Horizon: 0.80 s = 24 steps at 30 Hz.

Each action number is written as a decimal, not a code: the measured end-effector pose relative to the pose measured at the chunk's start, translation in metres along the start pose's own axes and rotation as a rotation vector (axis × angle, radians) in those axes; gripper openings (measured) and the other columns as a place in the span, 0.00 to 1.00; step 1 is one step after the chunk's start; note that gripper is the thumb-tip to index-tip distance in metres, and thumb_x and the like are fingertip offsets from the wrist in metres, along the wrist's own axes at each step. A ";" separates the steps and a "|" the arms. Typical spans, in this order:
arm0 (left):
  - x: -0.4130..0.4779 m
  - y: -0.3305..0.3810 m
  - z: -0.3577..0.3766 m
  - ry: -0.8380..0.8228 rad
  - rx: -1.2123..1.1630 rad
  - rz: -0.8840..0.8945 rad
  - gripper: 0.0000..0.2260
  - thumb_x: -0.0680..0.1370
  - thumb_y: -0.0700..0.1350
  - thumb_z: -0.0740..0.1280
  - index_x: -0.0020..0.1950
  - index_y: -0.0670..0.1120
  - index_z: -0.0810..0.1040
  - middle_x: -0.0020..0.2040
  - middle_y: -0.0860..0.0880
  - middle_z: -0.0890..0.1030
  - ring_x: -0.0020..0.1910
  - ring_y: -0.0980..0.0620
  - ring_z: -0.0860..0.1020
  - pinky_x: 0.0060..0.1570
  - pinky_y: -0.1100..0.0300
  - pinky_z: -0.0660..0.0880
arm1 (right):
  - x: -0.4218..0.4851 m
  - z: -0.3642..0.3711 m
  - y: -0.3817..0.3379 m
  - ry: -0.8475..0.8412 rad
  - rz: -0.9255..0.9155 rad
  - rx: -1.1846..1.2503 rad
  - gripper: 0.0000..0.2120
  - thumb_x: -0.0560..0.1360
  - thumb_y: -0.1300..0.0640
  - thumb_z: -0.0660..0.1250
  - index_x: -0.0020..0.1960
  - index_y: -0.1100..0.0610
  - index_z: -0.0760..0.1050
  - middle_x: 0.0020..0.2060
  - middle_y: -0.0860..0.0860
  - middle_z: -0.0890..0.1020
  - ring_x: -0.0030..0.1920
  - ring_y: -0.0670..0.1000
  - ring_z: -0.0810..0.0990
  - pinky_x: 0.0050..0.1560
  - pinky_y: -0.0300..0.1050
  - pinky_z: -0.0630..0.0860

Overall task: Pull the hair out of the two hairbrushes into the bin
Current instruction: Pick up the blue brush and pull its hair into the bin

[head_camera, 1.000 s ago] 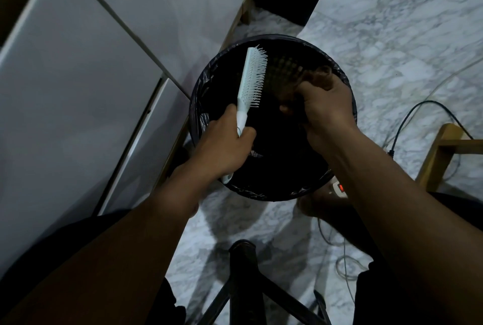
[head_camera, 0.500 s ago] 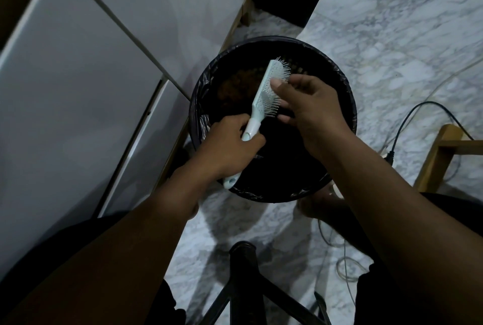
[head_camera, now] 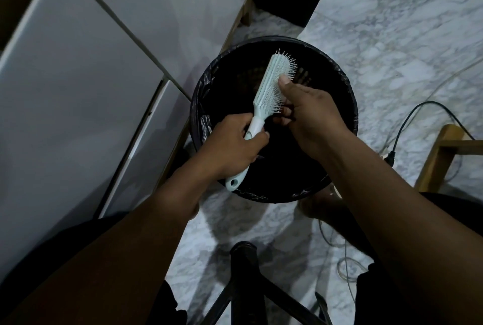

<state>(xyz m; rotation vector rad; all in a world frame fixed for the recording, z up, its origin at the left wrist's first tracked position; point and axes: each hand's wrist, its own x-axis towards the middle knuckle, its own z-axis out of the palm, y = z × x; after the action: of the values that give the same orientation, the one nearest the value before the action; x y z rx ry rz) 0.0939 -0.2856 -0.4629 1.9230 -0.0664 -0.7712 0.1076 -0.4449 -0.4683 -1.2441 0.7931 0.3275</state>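
Over the black bin (head_camera: 345, 115) at frame centre, the left hand (head_camera: 235, 146) grips the pale hairbrush (head_camera: 269, 89) by its handle; the right hand (head_camera: 308, 107), back from the bin, pinches its fingers (head_camera: 283, 81) into the bristles for another pull.

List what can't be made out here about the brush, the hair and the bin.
- Hair in the pale hairbrush: too fine and dim in the head view, partly covered by the right hand.
- Second hairbrush: nowhere visible.
- Contents of the bin: lost in the dark liner.
- Brush handle middle: wrapped by the left hand.
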 end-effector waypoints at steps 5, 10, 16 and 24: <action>0.000 -0.002 -0.001 0.020 0.053 -0.005 0.10 0.78 0.44 0.69 0.43 0.39 0.76 0.30 0.50 0.78 0.27 0.54 0.77 0.32 0.55 0.74 | -0.004 -0.002 -0.002 0.056 -0.023 -0.131 0.23 0.75 0.45 0.73 0.49 0.68 0.83 0.35 0.56 0.83 0.29 0.48 0.78 0.34 0.45 0.76; 0.001 -0.007 -0.003 0.062 0.184 -0.049 0.09 0.77 0.48 0.68 0.41 0.44 0.75 0.30 0.53 0.76 0.27 0.55 0.73 0.30 0.58 0.68 | -0.005 -0.003 -0.004 0.139 -0.094 -0.208 0.20 0.75 0.53 0.76 0.31 0.59 0.72 0.22 0.52 0.74 0.22 0.47 0.72 0.27 0.41 0.75; 0.002 -0.005 -0.008 0.175 0.237 -0.101 0.10 0.76 0.46 0.67 0.36 0.46 0.72 0.30 0.53 0.75 0.29 0.56 0.73 0.30 0.59 0.66 | -0.001 -0.007 -0.006 0.244 -0.088 -0.210 0.18 0.77 0.54 0.72 0.33 0.56 0.71 0.24 0.51 0.75 0.23 0.46 0.73 0.31 0.42 0.75; 0.002 -0.009 -0.006 0.064 0.227 -0.103 0.07 0.75 0.49 0.69 0.42 0.46 0.78 0.32 0.52 0.79 0.28 0.57 0.75 0.30 0.61 0.69 | -0.005 -0.001 -0.005 0.204 -0.093 -0.352 0.26 0.74 0.43 0.74 0.66 0.55 0.76 0.57 0.50 0.81 0.54 0.47 0.81 0.56 0.49 0.79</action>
<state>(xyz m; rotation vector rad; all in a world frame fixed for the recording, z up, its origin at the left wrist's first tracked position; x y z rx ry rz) 0.0963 -0.2775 -0.4692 2.1787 -0.0163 -0.7973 0.1065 -0.4464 -0.4615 -1.6599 0.8723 0.2739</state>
